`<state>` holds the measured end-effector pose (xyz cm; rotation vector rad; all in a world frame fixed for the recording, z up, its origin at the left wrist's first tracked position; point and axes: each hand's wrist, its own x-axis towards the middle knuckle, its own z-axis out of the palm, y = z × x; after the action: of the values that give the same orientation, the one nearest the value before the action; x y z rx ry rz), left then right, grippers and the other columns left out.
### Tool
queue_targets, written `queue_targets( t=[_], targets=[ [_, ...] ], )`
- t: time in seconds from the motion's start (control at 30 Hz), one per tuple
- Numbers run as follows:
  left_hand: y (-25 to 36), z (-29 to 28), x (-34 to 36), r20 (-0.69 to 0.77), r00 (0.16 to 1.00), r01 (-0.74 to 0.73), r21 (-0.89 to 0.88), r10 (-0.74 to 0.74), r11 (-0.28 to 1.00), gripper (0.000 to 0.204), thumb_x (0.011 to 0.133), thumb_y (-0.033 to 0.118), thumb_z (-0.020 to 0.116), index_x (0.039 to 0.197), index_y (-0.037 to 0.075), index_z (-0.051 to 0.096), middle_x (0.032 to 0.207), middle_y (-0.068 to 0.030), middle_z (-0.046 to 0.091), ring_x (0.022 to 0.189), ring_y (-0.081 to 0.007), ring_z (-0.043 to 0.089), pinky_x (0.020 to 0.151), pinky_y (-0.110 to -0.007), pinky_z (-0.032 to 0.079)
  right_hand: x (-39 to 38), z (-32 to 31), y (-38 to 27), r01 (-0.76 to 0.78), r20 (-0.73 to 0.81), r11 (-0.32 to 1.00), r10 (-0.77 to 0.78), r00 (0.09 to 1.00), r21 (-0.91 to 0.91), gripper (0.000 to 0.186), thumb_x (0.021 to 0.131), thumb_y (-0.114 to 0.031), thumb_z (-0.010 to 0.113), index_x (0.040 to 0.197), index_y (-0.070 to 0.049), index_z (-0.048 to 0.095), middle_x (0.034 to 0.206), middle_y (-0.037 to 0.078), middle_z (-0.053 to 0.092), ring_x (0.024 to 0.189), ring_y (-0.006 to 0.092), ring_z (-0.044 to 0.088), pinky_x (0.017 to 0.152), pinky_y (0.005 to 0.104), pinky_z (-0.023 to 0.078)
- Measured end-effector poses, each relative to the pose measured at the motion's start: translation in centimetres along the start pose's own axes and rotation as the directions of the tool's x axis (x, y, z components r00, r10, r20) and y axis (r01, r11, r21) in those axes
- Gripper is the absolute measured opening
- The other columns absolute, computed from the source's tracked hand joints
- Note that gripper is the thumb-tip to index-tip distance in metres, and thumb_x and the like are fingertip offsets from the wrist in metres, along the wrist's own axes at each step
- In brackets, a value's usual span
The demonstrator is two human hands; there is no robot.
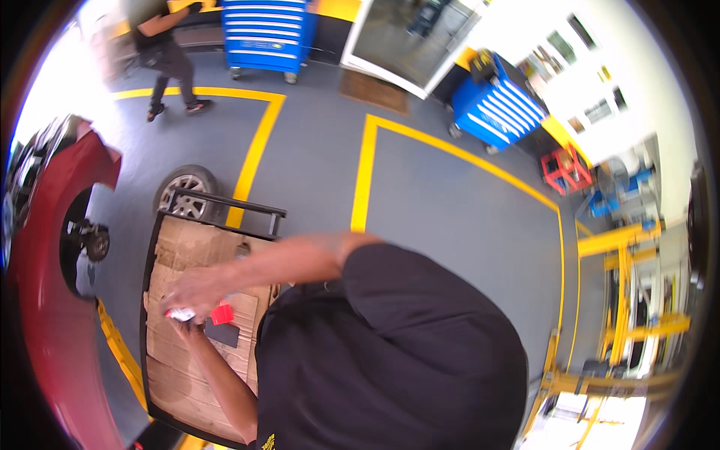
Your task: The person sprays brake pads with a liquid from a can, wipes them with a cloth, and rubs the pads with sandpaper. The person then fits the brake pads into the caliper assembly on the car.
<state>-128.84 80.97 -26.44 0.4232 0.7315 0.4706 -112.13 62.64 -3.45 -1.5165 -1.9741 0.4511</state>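
My right hand (pixel 193 291) reaches across from above, its fingers curled over a small white item with red marks (pixel 180 314). From below, my left hand (pixel 187 327) closes on the same item, and a dark bit shows by its fingers. The kind of item is hidden by my hands. Beneath them is a cart topped with brown cardboard (pixel 195 382). Close beside my hands, a bright red piece (pixel 223 313) and a dark flat square (pixel 223 334) are on the cardboard. A small greyish part (pixel 242 250) sits nearer the cart's far end.
A red car body (pixel 56 285) with an exposed wheel hub (pixel 96 241) stands left of the cart. A loose wheel (pixel 186 191) is on the floor beyond the cart. Blue tool cabinets (pixel 262 37) line the back. Another person (pixel 169 60) is at upper left. Yellow lift arms (pixel 619 292) stand right.
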Motion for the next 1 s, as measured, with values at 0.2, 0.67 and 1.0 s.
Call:
queue_targets(
  t=[0.2,0.67,1.0],
  targets=[
    [4.5,3.1,-2.2,-0.175,0.96,-0.215,0.031,0.217,0.976,0.04,0.099,0.039,0.07,0.116,0.003,0.067,0.107,-0.007,0.073,0.097,-0.0174,0.071,0.087,-0.044,0.063,19.0,-9.0,-5.7,0.526,0.519,0.845,-0.408,0.751,-0.097,0.061,0.089,-0.033,0.076,0.143,-0.017,0.052,0.122,0.019,0.069,0.11,0.0385,0.066,0.09,0.0527,0.053],
    [5.8,8.0,-2.5,0.199,0.946,-0.238,-0.106,0.255,0.965,0.026,0.105,0.024,0.061,0.119,0.004,0.067,0.108,-0.0078,0.072,0.097,-0.0192,0.068,0.099,-0.033,0.054,14.4,-15.2,-12.2,0.21,0.147,0.896,-0.165,0.975,-0.391,0.066,0.081,-0.046,0.081,0.135,-0.018,0.057,0.103,0.009,0.073,0.093,0.0358,0.072,0.075,0.0494,0.056],
    [2.2,12.7,-5.4,-0.11,0.98,-0.177,-0.104,0.166,0.979,0.058,0.101,0.069,0.047,0.108,0.014,0.065,0.098,-0.0062,0.069,0.088,-0.0237,0.064,0.08,-0.043,0.055,-4.3,2.5,-1.2,-0.404,-0.182,0.912,0.409,0.894,0.065,0.083,0.076,-0.03,0.083,0.148,-0.012,0.044,0.116,0.023,0.061,0.091,0.042,0.069,0.077,0.0529,0.059]
  ],
)
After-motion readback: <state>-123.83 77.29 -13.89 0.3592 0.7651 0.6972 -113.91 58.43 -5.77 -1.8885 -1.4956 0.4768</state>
